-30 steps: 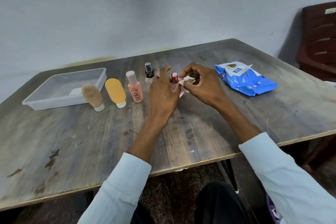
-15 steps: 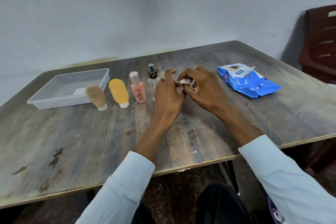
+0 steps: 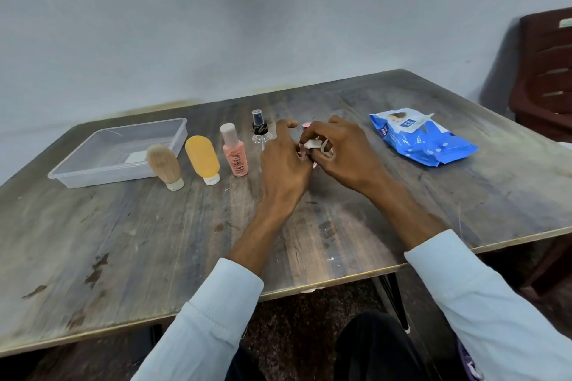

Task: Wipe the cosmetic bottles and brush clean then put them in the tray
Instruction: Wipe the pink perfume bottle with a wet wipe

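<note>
My left hand (image 3: 286, 164) grips a small pink bottle (image 3: 306, 125); only its pink cap and a sliver of its body show between my hands. My right hand (image 3: 343, 153) pinches a white wipe (image 3: 312, 144) and presses it against that bottle. To the left stand a clear spray bottle with a black pump (image 3: 259, 130), a peach bottle with a pale cap (image 3: 234, 154), an orange tube on its white cap (image 3: 202, 159) and a wooden-looking brush (image 3: 164, 166). A clear plastic tray (image 3: 93, 173) lies at the far left, with only a white label in it.
A blue pack of wet wipes (image 3: 421, 138) lies to the right of my hands on the worn wooden table (image 3: 123, 241). A dark red chair (image 3: 544, 71) stands past the table's right corner. The wall is close behind the table.
The right hand has moved the wipe down over the pink bottle, which is more hidden now. The view has shifted slightly; the other items stand as before.
</note>
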